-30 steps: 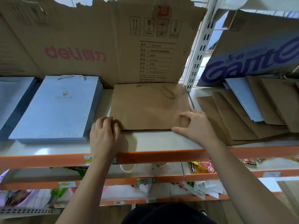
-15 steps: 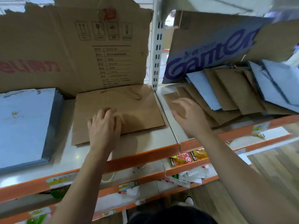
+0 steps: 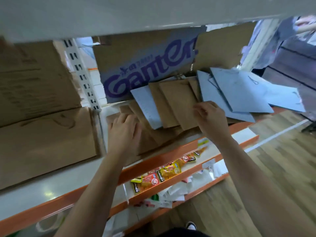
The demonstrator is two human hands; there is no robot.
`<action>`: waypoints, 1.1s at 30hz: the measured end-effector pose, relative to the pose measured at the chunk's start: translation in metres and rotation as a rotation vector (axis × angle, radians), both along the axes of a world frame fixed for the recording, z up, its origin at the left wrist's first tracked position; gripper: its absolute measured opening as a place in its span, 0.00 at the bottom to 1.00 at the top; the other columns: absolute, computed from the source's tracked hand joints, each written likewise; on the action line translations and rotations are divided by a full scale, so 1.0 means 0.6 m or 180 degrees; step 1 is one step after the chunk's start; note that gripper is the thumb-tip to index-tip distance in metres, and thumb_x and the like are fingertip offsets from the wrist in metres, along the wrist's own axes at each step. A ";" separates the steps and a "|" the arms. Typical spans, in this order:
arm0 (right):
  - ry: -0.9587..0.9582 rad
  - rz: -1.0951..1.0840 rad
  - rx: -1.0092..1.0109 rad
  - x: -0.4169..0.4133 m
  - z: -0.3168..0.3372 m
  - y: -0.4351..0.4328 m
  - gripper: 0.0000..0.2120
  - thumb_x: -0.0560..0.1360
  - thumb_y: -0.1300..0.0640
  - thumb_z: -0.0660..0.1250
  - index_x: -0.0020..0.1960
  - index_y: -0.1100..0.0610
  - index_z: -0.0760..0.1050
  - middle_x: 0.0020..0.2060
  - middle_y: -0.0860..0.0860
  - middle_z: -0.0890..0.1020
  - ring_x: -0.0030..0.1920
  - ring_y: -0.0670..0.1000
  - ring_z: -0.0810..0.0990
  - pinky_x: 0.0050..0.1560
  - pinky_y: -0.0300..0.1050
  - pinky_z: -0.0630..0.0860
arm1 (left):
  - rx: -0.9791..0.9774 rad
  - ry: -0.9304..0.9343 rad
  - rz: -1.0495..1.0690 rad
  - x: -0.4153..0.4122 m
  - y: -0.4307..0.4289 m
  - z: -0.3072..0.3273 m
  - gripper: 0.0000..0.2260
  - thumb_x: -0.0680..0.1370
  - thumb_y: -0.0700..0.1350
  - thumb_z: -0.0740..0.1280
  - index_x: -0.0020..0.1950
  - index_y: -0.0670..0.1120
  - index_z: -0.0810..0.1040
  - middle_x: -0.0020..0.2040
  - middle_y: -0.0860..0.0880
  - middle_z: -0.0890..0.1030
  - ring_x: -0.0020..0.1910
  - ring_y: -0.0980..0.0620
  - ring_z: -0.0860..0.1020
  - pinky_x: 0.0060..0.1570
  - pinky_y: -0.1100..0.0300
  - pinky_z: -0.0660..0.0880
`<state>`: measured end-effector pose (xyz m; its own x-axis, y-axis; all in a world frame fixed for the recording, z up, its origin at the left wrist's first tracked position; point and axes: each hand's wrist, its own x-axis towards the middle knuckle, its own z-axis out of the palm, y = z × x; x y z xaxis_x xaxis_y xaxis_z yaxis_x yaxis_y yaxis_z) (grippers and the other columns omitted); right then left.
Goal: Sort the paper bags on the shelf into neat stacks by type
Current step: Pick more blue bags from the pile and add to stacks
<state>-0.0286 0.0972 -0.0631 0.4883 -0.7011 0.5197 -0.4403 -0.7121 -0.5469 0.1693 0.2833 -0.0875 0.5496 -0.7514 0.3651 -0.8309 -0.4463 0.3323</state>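
Brown paper bags (image 3: 177,100) fanned in front of the Ganten carton (image 3: 145,65), blue paper bags (image 3: 239,93) beside them, left hand (image 3: 124,134) flat on the brown ones, right hand (image 3: 212,118) at one brown edge, fingers bent, grip unclear

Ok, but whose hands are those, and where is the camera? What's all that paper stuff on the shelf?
No machine here: these are a person's two bare hands. The camera sits on their head, looking down, so you see what they see. On the shelf lies a messy fan of brown paper bags and pale blue bags, in front of a cardboard box. Left of them is a tidy brown stack. The left hand lies flat on the brown bags. The right hand is at a brown bag's edge with curled fingers; whether it grips is hard to tell.
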 end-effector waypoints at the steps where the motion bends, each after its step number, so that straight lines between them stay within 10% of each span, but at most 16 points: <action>1: -0.0055 0.0011 0.0102 -0.019 0.000 -0.023 0.07 0.72 0.62 0.68 0.48 0.60 0.82 0.45 0.56 0.82 0.45 0.56 0.80 0.48 0.44 0.75 | -0.0040 0.0055 0.0018 -0.021 -0.026 0.002 0.16 0.77 0.53 0.55 0.54 0.47 0.77 0.54 0.45 0.78 0.53 0.42 0.76 0.50 0.46 0.72; 24: 0.0972 -0.0626 0.0638 -0.201 -0.034 -0.402 0.19 0.76 0.48 0.68 0.60 0.61 0.79 0.57 0.61 0.78 0.57 0.64 0.75 0.57 0.52 0.71 | -0.0394 -0.0119 -0.0297 -0.192 -0.337 0.035 0.15 0.79 0.49 0.59 0.59 0.43 0.78 0.52 0.46 0.80 0.51 0.47 0.78 0.49 0.49 0.75; 33: 0.1899 -0.0523 0.1183 -0.221 -0.030 -0.515 0.39 0.65 0.27 0.66 0.56 0.61 0.69 0.52 0.61 0.75 0.57 0.63 0.71 0.50 0.54 0.70 | -0.0505 0.0204 0.0164 -0.256 -0.442 0.034 0.18 0.79 0.51 0.57 0.63 0.43 0.76 0.59 0.45 0.77 0.54 0.47 0.76 0.53 0.46 0.75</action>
